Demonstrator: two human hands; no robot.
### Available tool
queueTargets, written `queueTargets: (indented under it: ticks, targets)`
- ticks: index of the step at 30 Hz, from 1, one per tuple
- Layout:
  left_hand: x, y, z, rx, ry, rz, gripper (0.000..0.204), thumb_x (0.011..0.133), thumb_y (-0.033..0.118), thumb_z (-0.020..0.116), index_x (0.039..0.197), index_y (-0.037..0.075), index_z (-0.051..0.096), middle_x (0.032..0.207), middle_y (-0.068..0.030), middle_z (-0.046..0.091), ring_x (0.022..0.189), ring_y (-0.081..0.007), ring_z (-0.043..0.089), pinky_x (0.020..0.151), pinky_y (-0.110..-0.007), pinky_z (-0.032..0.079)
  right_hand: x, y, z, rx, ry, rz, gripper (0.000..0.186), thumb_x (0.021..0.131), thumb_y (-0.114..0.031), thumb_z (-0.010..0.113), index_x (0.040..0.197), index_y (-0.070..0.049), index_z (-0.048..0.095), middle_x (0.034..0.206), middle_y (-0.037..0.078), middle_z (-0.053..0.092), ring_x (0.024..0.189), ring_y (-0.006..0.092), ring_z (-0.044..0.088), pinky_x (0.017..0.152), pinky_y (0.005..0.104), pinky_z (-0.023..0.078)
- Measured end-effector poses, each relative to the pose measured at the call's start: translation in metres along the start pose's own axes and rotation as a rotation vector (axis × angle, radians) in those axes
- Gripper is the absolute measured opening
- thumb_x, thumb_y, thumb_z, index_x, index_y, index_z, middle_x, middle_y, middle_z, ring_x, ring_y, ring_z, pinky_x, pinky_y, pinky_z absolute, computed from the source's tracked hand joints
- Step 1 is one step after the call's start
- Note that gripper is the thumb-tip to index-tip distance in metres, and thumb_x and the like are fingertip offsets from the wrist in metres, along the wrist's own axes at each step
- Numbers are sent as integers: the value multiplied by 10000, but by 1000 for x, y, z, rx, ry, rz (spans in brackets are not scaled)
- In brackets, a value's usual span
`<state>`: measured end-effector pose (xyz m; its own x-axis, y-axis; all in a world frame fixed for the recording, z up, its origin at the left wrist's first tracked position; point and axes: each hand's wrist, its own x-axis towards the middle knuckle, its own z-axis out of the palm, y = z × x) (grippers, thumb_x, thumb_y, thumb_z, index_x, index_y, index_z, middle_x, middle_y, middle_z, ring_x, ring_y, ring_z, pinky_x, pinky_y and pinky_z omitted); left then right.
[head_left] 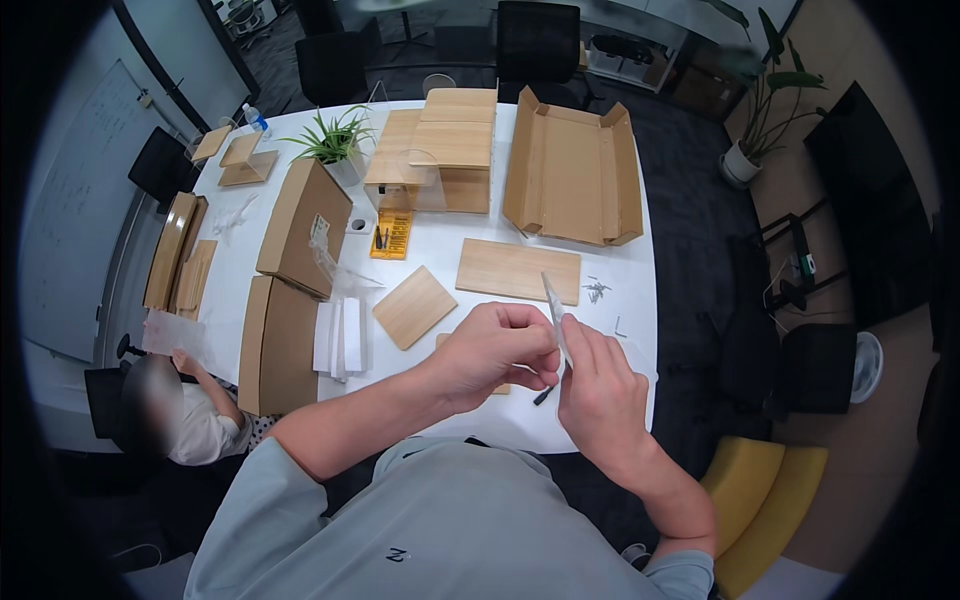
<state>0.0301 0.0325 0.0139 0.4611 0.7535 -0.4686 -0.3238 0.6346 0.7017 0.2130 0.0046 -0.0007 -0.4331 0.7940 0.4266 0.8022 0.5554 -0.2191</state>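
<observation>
Above the near side of the table, my right hand [605, 400] grips a thin, clear-looking panel [553, 303], seen almost edge-on and tilted up. My left hand [490, 358] is closed, its thumb and forefinger pinched against the panel's left side; what sits between those fingertips is hidden. Below the hands lies a tool with a black handle [545, 394], partly covered. Beyond them rest a long wooden board [518, 270] and a smaller wooden board [414, 306]. To their right is a little heap of screws [597, 290], with an L-shaped key [618, 327] nearer me.
An open cardboard box [572, 170] lies at the back right, beside a wooden shelf unit [455, 130]. Near a potted plant [335, 140] is a yellow tool case [391, 235]. Cardboard boxes [300, 230] line the left. Another person [205, 415] sits there holding a translucent sheet [175, 335].
</observation>
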Motion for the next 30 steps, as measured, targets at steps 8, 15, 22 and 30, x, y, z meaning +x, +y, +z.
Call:
queueTargets:
  ticks: [8, 15, 22, 30]
  targets:
    - [1, -3, 2, -3, 7, -10, 117, 943, 136, 632, 865, 64, 581, 836, -57, 659, 733, -135, 686, 671, -270, 584, 0, -4, -3, 160, -60, 94, 553, 720, 79, 661, 1261, 2, 574, 1046, 96, 681, 892, 235, 680, 541, 345, 532]
    - [-5, -9, 5, 571, 148, 614, 153, 950, 104, 653, 1044, -9, 609, 1128, -66, 568, 839, -139, 681, 696, -264, 599, 1, 4, -6, 375, -49, 90, 406, 796, 57, 646, 1192, -10, 589, 1009, 133, 674, 856, 303, 681, 606, 383, 539]
    - [-1, -11, -6, 459, 7, 445, 133, 964, 105, 654, 1041, -3, 655, 1018, -35, 625, 781, -116, 678, 656, -245, 580, 1, 9, -16, 688, -164, 161, 237, 863, 30, 607, 1099, 12, 591, 896, 200, 665, 765, 369, 674, 631, 395, 528]
    - [-12, 6, -49, 881, 378, 679, 148, 926, 74, 682, 1051, -1, 654, 874, -30, 666, 600, -21, 536, 503, -194, 398, 2, 38, -20, 1197, -15, 487, 233, 949, -56, 614, 1151, 55, 582, 1012, 149, 699, 898, 171, 679, 791, 298, 536]
